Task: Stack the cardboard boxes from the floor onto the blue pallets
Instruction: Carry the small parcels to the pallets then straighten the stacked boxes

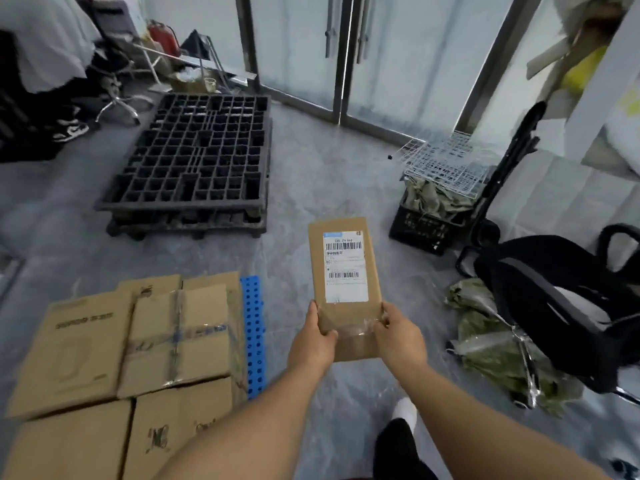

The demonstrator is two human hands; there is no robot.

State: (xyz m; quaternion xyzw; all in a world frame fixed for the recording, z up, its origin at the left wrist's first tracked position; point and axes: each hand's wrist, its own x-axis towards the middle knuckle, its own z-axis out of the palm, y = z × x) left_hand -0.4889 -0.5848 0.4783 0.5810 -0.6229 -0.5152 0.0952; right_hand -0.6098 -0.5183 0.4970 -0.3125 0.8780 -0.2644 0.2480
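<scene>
Grey floor (329,188), glass doors (346,46) at back, clutter along both sides. Black pallets (194,157) stacked 2 high far left, nothing on them. Black crate (424,230) w/ wire racks (446,161) on top at right, office chair (561,299) near it, green bags (498,344) beside chair.

Small flat box (344,285) w/ shipping label held up mid-frame, off the floor, well right of the stack. Left hand (313,341) and right hand (400,336) both clamped on its near end, thumbs on top, fingers curled under; grip looks firm on both sides.

Blue pallet (254,334) at lower left, mostly hidden, only right edge strip showing. About 5 boxes (176,337) already on it, packed edge to edge, at least 2 layers.

Progress est.: well along. Most boxes stacked, 1 in hand not yet placed. No other loose boxes seen on floor in view; can't tell re: outside frame. Left to do: carry over to the left, set down on the stack.
</scene>
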